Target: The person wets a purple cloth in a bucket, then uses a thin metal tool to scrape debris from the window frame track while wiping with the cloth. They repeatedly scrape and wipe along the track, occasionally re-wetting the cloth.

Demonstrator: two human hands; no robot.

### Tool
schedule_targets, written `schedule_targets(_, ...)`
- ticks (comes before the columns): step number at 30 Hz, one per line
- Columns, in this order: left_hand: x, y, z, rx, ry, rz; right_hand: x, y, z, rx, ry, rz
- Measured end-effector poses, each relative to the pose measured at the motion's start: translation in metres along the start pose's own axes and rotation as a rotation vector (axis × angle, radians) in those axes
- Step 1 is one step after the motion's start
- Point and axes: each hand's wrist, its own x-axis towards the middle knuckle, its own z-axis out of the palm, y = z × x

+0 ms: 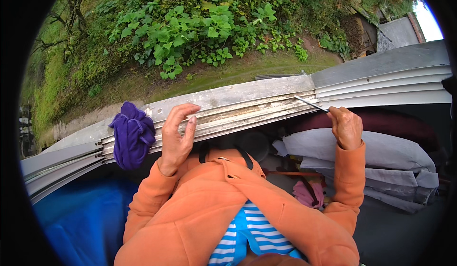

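In front of me runs a white sliding-window track (214,120), its grooves stained with brown dirt. My right hand (346,126) grips a slim metal rod tool (311,104), whose handle is mostly hidden in the fist. The tool's tip points left and reaches the track near its right end. Over the track's left part lies a bunched purple cloth (132,137). Just right of that cloth, my left hand (178,134) hovers at the track with fingers curved and apart, holding nothing; whether it touches the frame I cannot tell.
White sash frames (385,87) flank the opening on both sides. Outside the concrete sill (228,95), leafy plants (200,30) cover a bank. Indoors, a grey folded cloth (357,148) and a pink cloth (309,192) lie right, a blue sheet (82,219) left.
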Motion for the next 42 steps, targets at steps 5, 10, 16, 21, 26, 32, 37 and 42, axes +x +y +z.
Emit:
schedule_targets(5,-0.004,-0.017,0.02,0.105,0.075,0.102,-0.004,-0.04,0.009,0.26,0.191,-0.058)
schedule_targets(10,-0.007,-0.025,0.024,0.148,0.043,0.118,0.001,-0.022,0.025,0.173,0.108,-0.006)
schedule_targets(16,-0.005,-0.021,0.024,0.128,0.042,0.123,-0.005,-0.012,0.006,0.004,0.143,0.036)
schedule_targets(21,-0.004,-0.02,0.025,0.15,0.032,0.112,-0.012,-0.032,0.013,0.306,0.065,-0.089)
schedule_targets(26,-0.005,-0.02,0.025,0.164,0.03,0.124,0.004,0.005,0.005,-0.041,0.042,0.05)
schedule_targets(32,-0.004,-0.022,0.026,0.206,0.067,0.164,-0.002,0.011,0.001,0.102,0.064,0.029)
schedule_targets(37,-0.005,-0.021,0.025,0.232,0.056,0.175,0.005,0.003,0.002,-0.127,0.062,0.188)
schedule_targets(42,-0.005,-0.02,0.024,0.261,0.028,0.18,-0.02,-0.012,-0.018,0.322,0.06,0.084)
